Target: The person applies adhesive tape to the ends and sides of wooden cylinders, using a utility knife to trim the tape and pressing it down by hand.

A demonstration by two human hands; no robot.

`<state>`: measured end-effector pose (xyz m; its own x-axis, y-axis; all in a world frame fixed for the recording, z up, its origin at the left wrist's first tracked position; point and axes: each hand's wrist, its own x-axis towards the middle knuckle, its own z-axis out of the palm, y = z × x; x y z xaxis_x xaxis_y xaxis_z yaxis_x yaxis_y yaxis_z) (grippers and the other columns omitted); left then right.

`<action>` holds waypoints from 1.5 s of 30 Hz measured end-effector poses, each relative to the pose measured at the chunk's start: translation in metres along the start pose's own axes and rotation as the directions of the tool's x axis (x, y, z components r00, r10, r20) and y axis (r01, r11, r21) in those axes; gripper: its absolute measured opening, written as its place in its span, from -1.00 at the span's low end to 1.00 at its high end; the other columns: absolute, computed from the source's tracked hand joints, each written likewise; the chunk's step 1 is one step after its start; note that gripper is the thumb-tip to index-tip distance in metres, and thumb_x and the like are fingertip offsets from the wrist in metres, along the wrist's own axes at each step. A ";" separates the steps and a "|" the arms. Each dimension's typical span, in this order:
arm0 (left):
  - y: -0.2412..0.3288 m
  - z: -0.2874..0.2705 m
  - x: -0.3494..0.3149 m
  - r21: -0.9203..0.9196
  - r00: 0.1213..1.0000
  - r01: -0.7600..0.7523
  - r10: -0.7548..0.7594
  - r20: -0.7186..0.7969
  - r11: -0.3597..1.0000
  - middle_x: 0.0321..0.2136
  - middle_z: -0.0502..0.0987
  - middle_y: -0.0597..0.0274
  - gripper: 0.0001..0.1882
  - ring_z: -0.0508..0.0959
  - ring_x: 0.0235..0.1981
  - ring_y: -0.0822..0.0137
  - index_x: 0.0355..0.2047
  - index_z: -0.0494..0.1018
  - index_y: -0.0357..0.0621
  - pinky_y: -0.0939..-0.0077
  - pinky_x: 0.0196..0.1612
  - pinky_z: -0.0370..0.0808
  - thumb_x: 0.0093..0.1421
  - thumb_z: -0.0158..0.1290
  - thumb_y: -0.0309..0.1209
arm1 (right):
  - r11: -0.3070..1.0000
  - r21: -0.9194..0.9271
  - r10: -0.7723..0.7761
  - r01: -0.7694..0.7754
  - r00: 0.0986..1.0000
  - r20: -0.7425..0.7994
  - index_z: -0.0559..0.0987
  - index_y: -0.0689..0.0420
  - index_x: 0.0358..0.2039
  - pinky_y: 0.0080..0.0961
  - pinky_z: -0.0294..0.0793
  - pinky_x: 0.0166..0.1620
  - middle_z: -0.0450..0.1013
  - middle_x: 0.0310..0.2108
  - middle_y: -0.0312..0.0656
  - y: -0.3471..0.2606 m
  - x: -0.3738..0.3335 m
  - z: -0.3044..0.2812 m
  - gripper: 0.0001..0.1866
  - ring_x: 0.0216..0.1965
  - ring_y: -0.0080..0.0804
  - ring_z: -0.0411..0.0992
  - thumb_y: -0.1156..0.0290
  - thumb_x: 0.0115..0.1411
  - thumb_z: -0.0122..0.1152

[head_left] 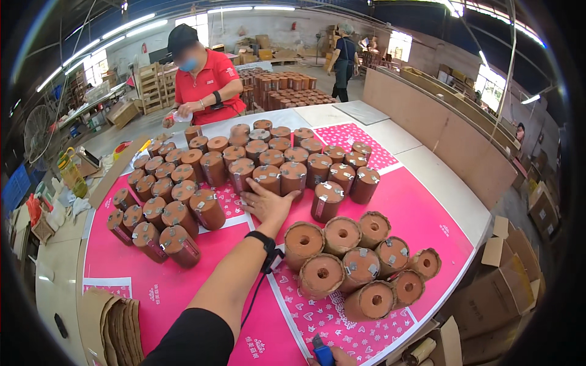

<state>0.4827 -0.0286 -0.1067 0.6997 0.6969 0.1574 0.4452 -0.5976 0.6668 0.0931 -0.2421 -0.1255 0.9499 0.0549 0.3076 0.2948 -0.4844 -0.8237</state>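
My left hand reaches across the table with its fingers spread, lying against the near side of several brown cylinders in the big middle group. A black band with a small cabled device circles that wrist. At the bottom edge my right hand, mostly cut off, grips a blue-handled tool with a greyish tip; its exact kind is unclear. Many cylinders carry small silvery pieces on top. Between the hands, to the right, stands a cluster of cylinders with ragged paper rims, most showing a centre hole.
Pink printed sheets cover the white table. Curved brown paper sheets are stacked at the lower left. Across the table a person in red handles something whitish. A brown board borders the far right; open cartons stand beside the table.
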 end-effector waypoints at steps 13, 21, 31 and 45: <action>0.007 -0.002 0.036 0.087 0.925 -0.014 -0.020 0.379 0.996 0.39 -0.01 -0.46 0.49 0.04 0.44 -0.23 0.47 -0.41 -0.20 -0.36 0.39 -0.11 -0.11 0.37 0.23 | 0.985 0.034 0.168 -0.169 0.985 0.041 0.63 0.14 -0.10 -0.40 0.49 -0.35 0.51 -0.50 -0.17 0.008 -0.009 -0.001 -0.65 -0.49 -0.38 0.49 0.33 0.10 0.45; -0.031 -0.104 -0.013 -0.719 0.545 0.200 0.535 0.646 0.665 0.30 0.29 -0.13 -0.10 0.29 0.33 0.12 0.43 0.05 -0.22 0.30 0.31 0.26 0.10 0.16 -0.37 | 0.977 0.044 0.212 -0.210 0.977 -0.040 0.56 0.18 -0.35 -0.55 0.35 -0.51 0.40 -0.65 -0.31 -0.006 0.014 -0.008 -0.70 -0.62 -0.61 0.32 0.33 0.04 0.52; -0.040 -0.082 -0.082 -0.719 0.604 -0.130 0.630 0.488 0.683 0.18 0.41 0.02 0.00 0.43 0.22 0.15 0.38 0.11 -0.17 0.34 0.22 0.41 -0.12 0.25 -0.57 | 0.954 0.262 0.195 -0.149 0.968 -0.157 0.58 0.21 -0.31 -0.57 0.44 -0.46 0.49 -0.60 -0.28 0.005 -0.001 -0.013 -0.72 -0.53 -0.56 0.49 0.29 0.16 0.46; -0.169 -0.305 -0.207 -0.248 0.670 -0.068 0.228 0.707 0.966 -0.53 0.56 0.26 -0.62 0.54 -0.52 0.42 -0.32 0.55 -0.30 0.50 -0.49 0.46 0.09 0.31 -0.19 | 0.881 0.442 0.219 -0.169 0.974 -0.064 0.40 0.16 0.09 -0.30 0.50 -0.19 0.50 -0.31 0.00 0.020 -0.002 0.012 -0.46 -0.30 -0.23 0.54 0.15 0.23 0.35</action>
<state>0.0918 0.0490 -0.0302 0.9651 0.0504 -0.2570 0.2444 -0.5266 0.8142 0.0982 -0.2417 -0.1484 0.9828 -0.1088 0.1495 0.1449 -0.0495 -0.9882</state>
